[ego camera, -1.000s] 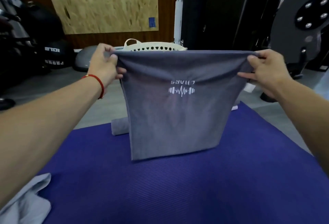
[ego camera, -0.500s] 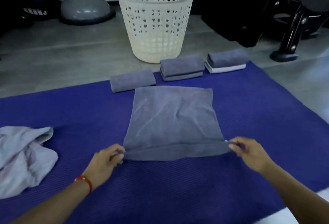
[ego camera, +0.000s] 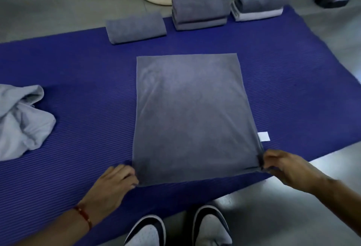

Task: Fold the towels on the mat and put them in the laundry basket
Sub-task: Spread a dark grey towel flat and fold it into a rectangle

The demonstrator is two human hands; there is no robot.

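Your left hand point(ego camera: 113, 184) and right hand point(ego camera: 283, 167) each pinch a near corner of the soft grey terry towel point(ego camera: 193, 116), spread flat on the ribbed blue mat point(ego camera: 88, 128) ahead of your grip. It looks light and limp; hold the corners, since slack edges will probably sag.

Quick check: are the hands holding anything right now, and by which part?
Yes. Both hold the grey towel spread flat on the mat: the left hand pinches its near left corner, the right hand its near right corner.
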